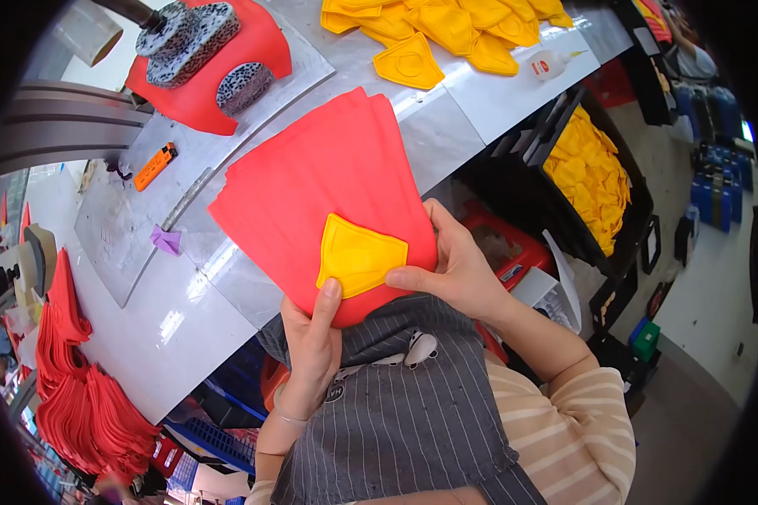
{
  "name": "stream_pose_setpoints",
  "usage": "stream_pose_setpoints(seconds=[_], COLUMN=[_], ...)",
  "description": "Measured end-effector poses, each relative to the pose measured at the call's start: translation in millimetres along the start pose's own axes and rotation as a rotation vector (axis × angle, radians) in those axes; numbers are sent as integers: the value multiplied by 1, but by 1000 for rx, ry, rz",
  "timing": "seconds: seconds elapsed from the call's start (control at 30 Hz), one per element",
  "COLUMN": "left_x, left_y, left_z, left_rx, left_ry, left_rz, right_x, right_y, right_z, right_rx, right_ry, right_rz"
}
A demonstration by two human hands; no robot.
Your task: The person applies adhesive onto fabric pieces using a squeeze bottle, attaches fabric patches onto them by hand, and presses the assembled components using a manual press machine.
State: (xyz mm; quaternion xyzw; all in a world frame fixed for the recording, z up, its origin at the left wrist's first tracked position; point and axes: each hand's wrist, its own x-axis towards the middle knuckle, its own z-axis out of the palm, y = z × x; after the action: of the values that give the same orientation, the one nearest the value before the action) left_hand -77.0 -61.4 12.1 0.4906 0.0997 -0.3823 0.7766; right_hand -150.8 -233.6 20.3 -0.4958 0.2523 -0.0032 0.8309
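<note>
My left hand (313,337) and my right hand (459,265) grip the near end of a fanned stack of red sheet pieces (320,160), held over my lap at the table edge. On top of the stack lies a yellow shield-shaped patch (364,255) with raised lines. My left thumb presses its lower left corner and my right thumb its right corner. The fingers of both hands are mostly hidden beneath the red pieces.
Yellow patches (408,61) are heaped at the table's far side beside a small bottle (552,63). A black crate (640,194) holds more patches. Speckled pads (181,42) press on another red piece (265,38). An orange tool (155,167) and red bundles (84,404) are leftward.
</note>
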Motion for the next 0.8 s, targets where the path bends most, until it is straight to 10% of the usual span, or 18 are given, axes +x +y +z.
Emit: stream_pose_setpoints(seconds=[0.8], left_x=[-8], left_y=[-8], left_z=[-15], left_rx=[-43], left_ry=[-173], left_rz=[-22], right_x=[-13], right_y=[11], right_z=[12], right_rx=[22], right_ry=[-1], right_rz=[-114])
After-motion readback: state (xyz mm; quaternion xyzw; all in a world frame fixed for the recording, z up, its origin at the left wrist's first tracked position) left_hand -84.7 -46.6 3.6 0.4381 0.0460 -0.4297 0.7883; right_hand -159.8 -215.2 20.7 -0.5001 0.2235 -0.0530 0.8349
